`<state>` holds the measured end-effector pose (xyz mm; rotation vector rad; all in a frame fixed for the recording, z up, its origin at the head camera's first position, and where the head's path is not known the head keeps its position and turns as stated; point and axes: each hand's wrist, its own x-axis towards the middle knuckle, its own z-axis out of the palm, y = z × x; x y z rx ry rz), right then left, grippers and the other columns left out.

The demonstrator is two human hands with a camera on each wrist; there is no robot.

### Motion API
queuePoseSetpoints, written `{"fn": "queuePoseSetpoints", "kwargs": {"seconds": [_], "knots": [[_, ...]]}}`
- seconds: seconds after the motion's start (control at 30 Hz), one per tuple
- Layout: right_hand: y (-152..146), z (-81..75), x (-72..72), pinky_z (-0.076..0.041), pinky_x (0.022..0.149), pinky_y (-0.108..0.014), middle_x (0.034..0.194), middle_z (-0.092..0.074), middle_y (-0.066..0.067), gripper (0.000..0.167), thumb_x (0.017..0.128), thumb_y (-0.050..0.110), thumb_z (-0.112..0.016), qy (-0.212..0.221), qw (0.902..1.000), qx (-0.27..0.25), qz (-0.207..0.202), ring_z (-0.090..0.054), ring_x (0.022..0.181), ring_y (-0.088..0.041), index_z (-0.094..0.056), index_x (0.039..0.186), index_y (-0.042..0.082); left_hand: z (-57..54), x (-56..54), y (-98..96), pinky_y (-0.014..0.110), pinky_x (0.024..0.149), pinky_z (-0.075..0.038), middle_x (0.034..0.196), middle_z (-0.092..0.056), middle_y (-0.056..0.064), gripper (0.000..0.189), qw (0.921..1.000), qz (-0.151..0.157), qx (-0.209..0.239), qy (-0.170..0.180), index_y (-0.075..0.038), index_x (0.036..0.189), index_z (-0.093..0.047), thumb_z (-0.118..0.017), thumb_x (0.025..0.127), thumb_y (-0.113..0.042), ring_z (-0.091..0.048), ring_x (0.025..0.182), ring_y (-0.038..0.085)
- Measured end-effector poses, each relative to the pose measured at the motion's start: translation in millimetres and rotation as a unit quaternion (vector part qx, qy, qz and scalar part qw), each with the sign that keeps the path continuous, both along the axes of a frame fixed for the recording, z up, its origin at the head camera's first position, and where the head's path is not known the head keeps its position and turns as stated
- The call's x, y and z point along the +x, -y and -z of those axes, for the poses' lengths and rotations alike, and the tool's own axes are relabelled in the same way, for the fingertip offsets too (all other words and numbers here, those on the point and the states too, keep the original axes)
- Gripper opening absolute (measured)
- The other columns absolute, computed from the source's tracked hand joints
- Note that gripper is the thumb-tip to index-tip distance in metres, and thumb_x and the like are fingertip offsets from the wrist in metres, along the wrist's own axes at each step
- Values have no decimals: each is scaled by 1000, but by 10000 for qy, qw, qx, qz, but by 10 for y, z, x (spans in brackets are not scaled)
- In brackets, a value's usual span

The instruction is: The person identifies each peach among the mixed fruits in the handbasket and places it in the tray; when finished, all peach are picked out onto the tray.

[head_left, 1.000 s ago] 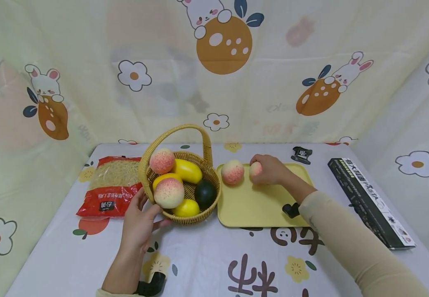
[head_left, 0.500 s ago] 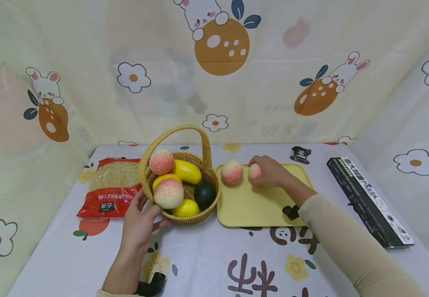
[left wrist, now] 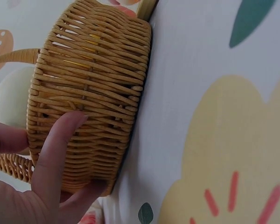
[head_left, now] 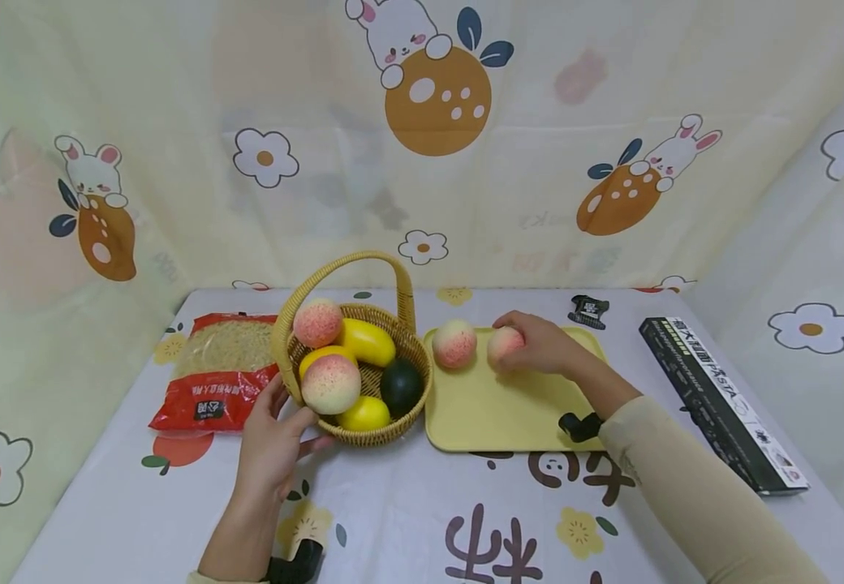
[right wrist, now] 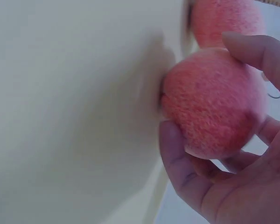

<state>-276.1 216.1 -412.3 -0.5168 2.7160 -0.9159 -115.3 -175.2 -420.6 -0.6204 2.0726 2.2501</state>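
Observation:
A wicker basket [head_left: 368,437] with an arched handle holds two peaches, several yellow fruits and a dark green fruit. My left hand [head_left: 274,438] grips its left side; in the left wrist view the fingers [left wrist: 60,144] lie against the weave. On the yellow tray [head_left: 517,418] my right hand [head_left: 546,347] holds a pink and cream peach [head_left: 504,347], thumb and fingers curled round it. Close up in the right wrist view, that peach [right wrist: 214,102] sits against the tray surface. Another peach [head_left: 454,344] rests on the tray just to its left, apart from the hand.
Left of the basket lies a red and clear bag of grain-like food [head_left: 217,369]. A long black and white pasta box [head_left: 721,405] lies at the right. Behind the tray is a small black packet [head_left: 588,311]. A patterned cloth covers the table.
My right hand has shifted slightly right around its peach, and more of the peach shows. My left hand and the basket stay in place; the head view has tilted slightly.

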Motion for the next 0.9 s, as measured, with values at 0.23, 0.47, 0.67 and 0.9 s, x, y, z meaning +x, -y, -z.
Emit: {"fn": "queuePoseSetpoints", "kwargs": {"seconds": [0.23, 0.47, 0.67, 0.9], "knots": [[-70, -124, 144, -50, 110, -59, 152, -55, -25, 70, 90, 29, -82, -32, 9996, -261, 107, -57, 132, -46, -54, 148, 4, -7, 4, -1, 40, 80, -68, 177, -22, 3, 89, 10000, -6, -69, 30, -28, 171, -20, -67, 97, -11, -56, 134, 35], [-185, -294, 362, -45, 115, -68, 155, -54, -20, 61, 98, 32, -75, -301, 9977, -435, 428, -50, 143, -48, -52, 150, 8, -7, -1, -1, 40, 80, -68, 176, -23, 3, 89, 10000, 1, -67, -14, -28, 170, -21, -68, 97, -12, -58, 132, 35], [-306, -381, 619, -61, 101, -47, 148, -59, -17, 60, 102, 43, -68, -436, 9910, -869, 922, -60, 134, -40, -53, 148, 9, -9, -5, -1, 39, 80, -68, 176, -24, 3, 88, 10000, -10, -68, -12, -28, 170, -21, -68, 98, -13, -59, 130, 35], [-402, -348, 876, -65, 82, -22, 140, -61, -14, 51, 104, 34, -68, -349, 9771, -1840, 1012, -68, 112, -14, -54, 145, 7, -2, -9, 0, 39, 81, -68, 176, -24, 3, 86, 10000, 9, -47, -16, -29, 170, -21, -68, 100, -15, -61, 130, 35]]}}
